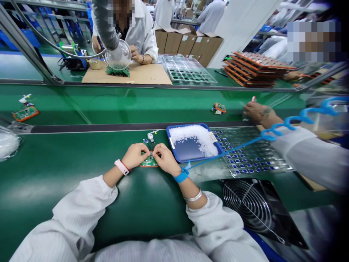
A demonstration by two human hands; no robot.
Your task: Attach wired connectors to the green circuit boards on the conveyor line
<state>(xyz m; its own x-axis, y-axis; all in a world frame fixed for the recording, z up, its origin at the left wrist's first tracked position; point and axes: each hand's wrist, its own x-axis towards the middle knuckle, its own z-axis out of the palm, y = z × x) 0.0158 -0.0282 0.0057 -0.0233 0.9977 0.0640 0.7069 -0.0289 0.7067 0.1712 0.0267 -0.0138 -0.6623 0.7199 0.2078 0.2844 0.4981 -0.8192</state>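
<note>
A green circuit board point(149, 163) with an orange edge lies on the green table in front of me. My left hand point(135, 155) is closed in a pinch at its upper left part. From the other side, my right hand point(167, 160) pinches at the upper right part, thumb and fingers pressed together. The fingertips nearly meet and hide what lies exactly between them. Thin wires rise from there to a white connector piece point(151, 138) with a yellow-marked strip. Beside it is a small blue part point(145, 141).
A blue tray point(185, 151) of white pellets stands right of my hands, beside a clear sheet of small blue parts point(242, 160). A coiled blue cord point(245, 145) runs from my right wrist. A fan point(248, 205) sits lower right. A co-worker's hand point(260, 113) reaches over the conveyor point(131, 109).
</note>
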